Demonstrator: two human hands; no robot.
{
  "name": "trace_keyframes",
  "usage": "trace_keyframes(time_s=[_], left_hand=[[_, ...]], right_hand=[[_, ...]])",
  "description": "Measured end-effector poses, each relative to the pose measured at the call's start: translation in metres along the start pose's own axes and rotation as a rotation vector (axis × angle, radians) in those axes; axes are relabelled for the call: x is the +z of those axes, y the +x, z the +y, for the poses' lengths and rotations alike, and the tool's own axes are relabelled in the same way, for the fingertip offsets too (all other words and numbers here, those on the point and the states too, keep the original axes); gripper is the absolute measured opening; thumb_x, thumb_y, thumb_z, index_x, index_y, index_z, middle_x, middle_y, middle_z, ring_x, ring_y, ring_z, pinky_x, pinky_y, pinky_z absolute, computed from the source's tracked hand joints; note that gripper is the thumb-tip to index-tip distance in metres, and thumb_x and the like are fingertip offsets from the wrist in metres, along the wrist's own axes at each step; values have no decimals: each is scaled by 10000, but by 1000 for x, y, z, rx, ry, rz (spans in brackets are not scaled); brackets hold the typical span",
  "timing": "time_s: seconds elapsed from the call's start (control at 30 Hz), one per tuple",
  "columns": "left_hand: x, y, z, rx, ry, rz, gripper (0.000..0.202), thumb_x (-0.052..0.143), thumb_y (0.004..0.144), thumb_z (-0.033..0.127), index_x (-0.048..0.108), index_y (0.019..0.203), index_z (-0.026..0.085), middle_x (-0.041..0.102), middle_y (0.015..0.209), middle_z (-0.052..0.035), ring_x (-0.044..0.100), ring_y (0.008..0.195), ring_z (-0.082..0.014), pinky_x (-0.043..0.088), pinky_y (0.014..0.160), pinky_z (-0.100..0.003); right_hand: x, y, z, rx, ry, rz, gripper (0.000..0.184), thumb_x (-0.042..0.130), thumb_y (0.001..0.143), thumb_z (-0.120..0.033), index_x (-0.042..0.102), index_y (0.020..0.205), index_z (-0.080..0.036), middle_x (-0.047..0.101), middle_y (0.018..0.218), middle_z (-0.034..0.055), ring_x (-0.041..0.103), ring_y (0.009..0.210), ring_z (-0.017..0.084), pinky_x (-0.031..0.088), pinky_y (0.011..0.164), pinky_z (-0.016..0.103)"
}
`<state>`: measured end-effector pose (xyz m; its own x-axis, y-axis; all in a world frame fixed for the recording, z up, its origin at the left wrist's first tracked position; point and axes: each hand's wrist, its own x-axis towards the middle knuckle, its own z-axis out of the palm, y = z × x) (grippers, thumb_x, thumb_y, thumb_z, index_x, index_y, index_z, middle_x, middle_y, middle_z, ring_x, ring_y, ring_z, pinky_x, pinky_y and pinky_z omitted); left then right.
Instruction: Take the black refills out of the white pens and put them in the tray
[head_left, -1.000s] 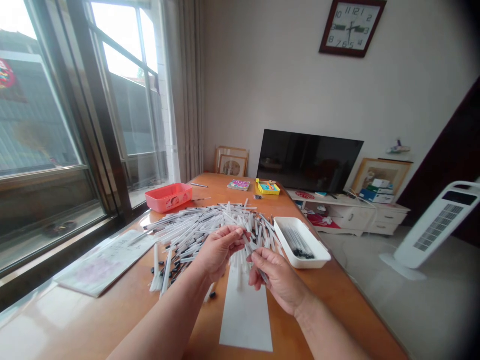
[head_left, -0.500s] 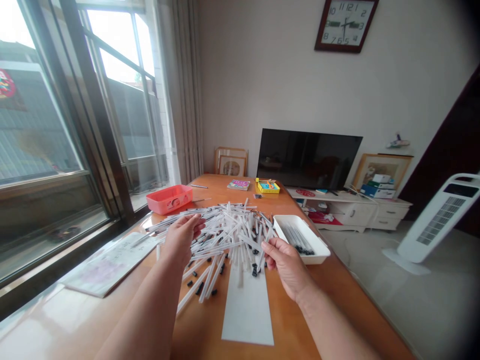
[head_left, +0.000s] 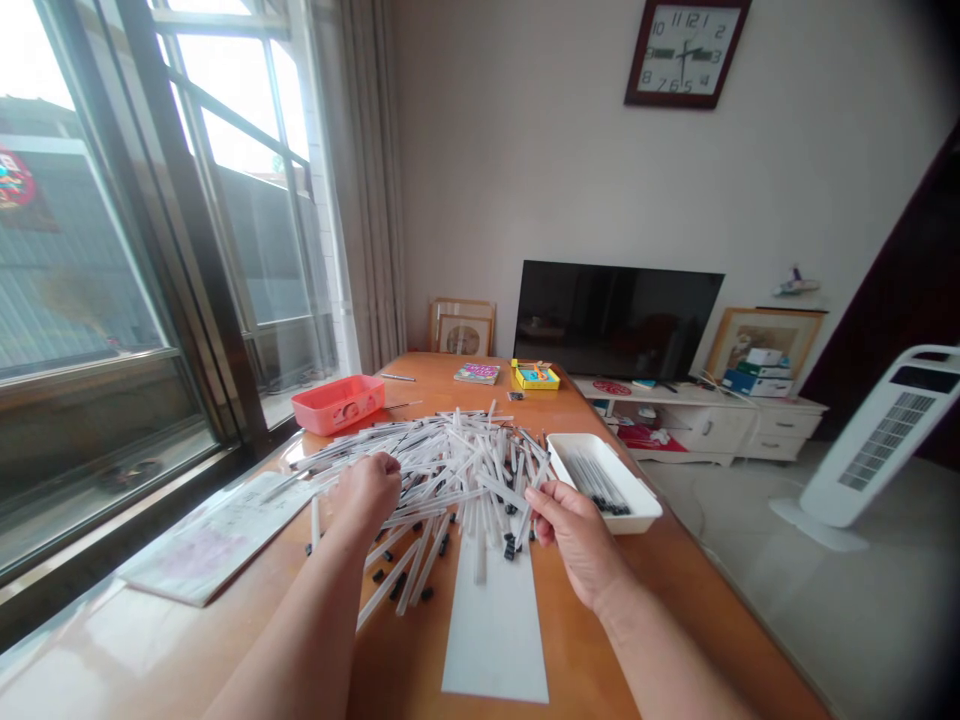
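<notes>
A large heap of translucent white plastic tubes (head_left: 457, 450) lies across the middle of the wooden table, with small black caps (head_left: 511, 546) scattered among and in front of them. My right hand (head_left: 574, 530) pinches one translucent plastic tube (head_left: 501, 491) by its end, between thumb and forefinger, at the right side of the heap. Over the left part of the heap, my left hand (head_left: 369, 492) is closed, its fingers curled downward; whatever they grip is hidden behind the hand.
Beside my right hand stands a white tray (head_left: 643, 508) with thin dark-tipped sticks in it. A pink basket (head_left: 337, 405) is at the far left. A white paper strip (head_left: 495, 640) lies in front, a booklet (head_left: 217, 545) at left, a yellow box (head_left: 536, 378) farther back.
My left hand's fingers have closed and turned down, moving slightly lower over the heap. My right hand keeps its pinch on the tube, almost in the same place.
</notes>
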<state>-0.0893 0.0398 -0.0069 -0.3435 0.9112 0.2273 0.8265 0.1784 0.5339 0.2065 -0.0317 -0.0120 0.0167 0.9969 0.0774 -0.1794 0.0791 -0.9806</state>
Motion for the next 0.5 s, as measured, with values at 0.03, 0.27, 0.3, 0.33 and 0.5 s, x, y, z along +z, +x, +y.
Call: trace_keyframes(time_s=[0.03, 0.27, 0.3, 0.33, 0.5], left_hand=[[2, -1, 2, -1, 75, 4, 185, 603, 721, 311, 752, 829, 290, 735, 991, -112, 601, 1009, -375, 403, 830, -470], [6, -7, 8, -5, 210, -31, 188, 600, 737, 365, 772, 783, 305, 715, 1074, -136, 521, 1079, -421, 342, 882, -560], [6, -7, 7, -4, 210, -29, 194, 600, 736, 374, 774, 786, 306, 714, 1078, -142, 518, 1076, -426, 339, 876, -565], [7, -6, 7, -6, 209, -26, 196, 603, 730, 381, 775, 786, 306, 713, 1078, -147, 517, 1073, -429, 339, 871, -566], [16, -1, 0, 17, 220, 11, 195, 607, 722, 397, 765, 756, 288, 719, 1035, -155, 528, 1063, -424, 344, 874, -540]], right_hand=[[0, 0, 0, 4, -1, 1, 293, 725, 820, -436, 602, 764, -177, 533, 664, -24, 435, 586, 99, 340, 530, 238], [-1, -2, -1, 8, 32, 17, 286, 735, 807, -441, 623, 782, -179, 548, 660, -27, 444, 571, 98, 331, 521, 237], [-1, -1, -2, 4, 39, 19, 289, 740, 801, -444, 627, 781, -179, 549, 656, -27, 445, 568, 99, 331, 519, 238], [-1, -1, -2, 3, 45, 21, 293, 746, 793, -448, 630, 776, -179, 549, 650, -28, 445, 563, 99, 331, 517, 240], [-1, -2, -5, 6, 57, 31, 311, 757, 777, -463, 628, 751, -182, 563, 639, -27, 447, 554, 98, 328, 517, 242]])
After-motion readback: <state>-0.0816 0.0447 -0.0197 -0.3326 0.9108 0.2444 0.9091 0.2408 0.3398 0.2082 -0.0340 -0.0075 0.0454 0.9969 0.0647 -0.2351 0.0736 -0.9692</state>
